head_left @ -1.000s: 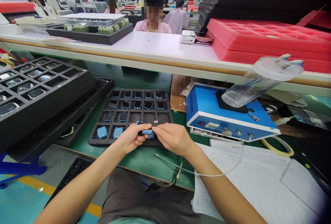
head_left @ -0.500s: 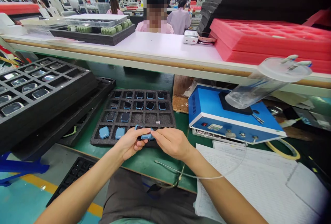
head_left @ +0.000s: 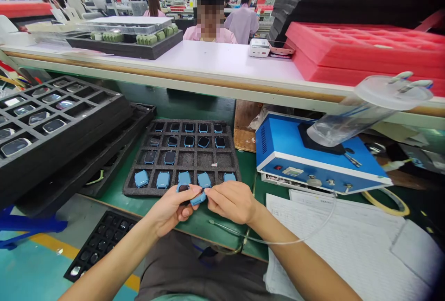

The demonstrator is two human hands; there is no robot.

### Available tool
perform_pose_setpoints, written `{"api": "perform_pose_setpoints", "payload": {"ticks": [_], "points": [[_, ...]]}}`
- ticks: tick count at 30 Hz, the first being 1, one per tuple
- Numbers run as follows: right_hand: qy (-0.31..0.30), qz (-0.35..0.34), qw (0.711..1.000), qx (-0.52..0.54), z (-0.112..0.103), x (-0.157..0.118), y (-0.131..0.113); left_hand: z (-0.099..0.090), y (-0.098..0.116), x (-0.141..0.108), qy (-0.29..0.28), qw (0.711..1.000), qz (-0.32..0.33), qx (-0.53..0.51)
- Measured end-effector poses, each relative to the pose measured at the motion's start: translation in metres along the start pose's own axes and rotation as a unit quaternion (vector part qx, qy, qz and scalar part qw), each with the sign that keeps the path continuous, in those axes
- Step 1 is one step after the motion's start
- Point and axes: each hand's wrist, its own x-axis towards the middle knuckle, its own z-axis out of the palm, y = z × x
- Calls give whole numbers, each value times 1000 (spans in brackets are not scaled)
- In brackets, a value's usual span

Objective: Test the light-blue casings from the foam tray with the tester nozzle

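Observation:
My left hand (head_left: 172, 208) is closed around a blue watch case (head_left: 198, 199), thumb on top. A dark-faced part with a blue rim (head_left: 183, 188) also shows at that hand; whether the two are joined I cannot tell. My right hand (head_left: 233, 201) pinches at the right end of the case, its fingertips close together, and anything small between them is hidden. Just beyond both hands lies a black foam tray (head_left: 213, 158). Its front row has blue cases such as this blue case (head_left: 163, 180); rows behind hold dark-faced watches (head_left: 169, 157).
Stacked foam trays (head_left: 104, 111) rise at left. At right stands a blue machine (head_left: 278, 143) carrying a clear tilted cylinder (head_left: 340, 120). Its thin clear tube (head_left: 271, 241) crosses near my right forearm. Papers (head_left: 309, 245) lie at right. A shelf (head_left: 215, 60) spans the back; a person (head_left: 208, 34) sits beyond.
Both hands have come down and nearer to me with the watch case, which now tilts more. The middle front-row cases of the tray have come into sight.

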Motion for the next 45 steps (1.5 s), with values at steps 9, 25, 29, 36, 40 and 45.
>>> {"api": "perform_pose_setpoints", "payload": {"ticks": [9,25,29,36,40,45], "points": [[63,267,962,7,-1,-1,22,-19,47,56,223,854,250,399],[12,542,794,274,-4,12,17,24,28,60,66,960,265,55],[-8,535,794,288,-5,16,13,33,14,64,59,957,277,59],[-21,515,812,275,-4,15,14,35,12,56,89,934,308,161],[-28,513,815,268,-3,14,15,40,9,54,118,913,330,209],[-41,563,740,365,-3,13,21,43,6,61,97,940,298,139]]}}
